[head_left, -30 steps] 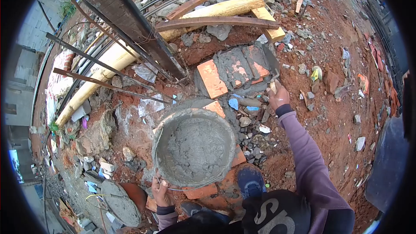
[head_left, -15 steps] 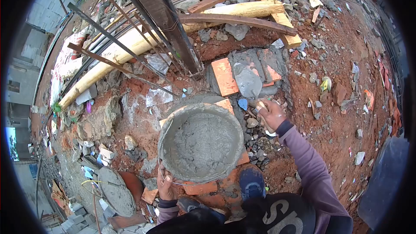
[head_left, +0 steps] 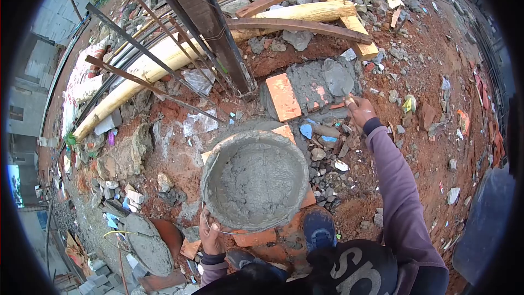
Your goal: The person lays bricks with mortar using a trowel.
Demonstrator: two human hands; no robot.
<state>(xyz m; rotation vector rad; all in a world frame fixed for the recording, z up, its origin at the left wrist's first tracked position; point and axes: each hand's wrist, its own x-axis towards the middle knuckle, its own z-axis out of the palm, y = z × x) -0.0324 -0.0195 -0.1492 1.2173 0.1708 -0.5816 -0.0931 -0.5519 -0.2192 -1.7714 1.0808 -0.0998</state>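
My right hand (head_left: pixel 361 112) is closed round the handle of a trowel (head_left: pixel 338 78), whose rounded, mortar-coated blade lies over the right part of the grey mortar bed (head_left: pixel 305 79). Left of the blade, one orange brick (head_left: pixel 283 97) sits at the end of that bed. Patches of brick show through the mortar between them. At the lower left of a bucket (head_left: pixel 304 196) of wet mortar (head_left: pixel 256 177), my left hand (head_left: pixel 211 235) grips the rim and thin wire handle. The bucket stands on bricks, with my shoes just below it.
A steel column (head_left: pixel 218 33) rises behind the bricks, with rusty rods (head_left: pixel 147 84) leaning out beside it. Wooden poles (head_left: pixel 305 12) and beams lie across the back. Rubble (head_left: pixel 327 186) covers the ground right of the bucket. A mortar-crusted round lid-like piece (head_left: pixel 147 245) lies at lower left.
My right hand and the trowel have moved right and slightly up, from beside the brick to the right end of the mortar bed. My left hand stays at the bucket.
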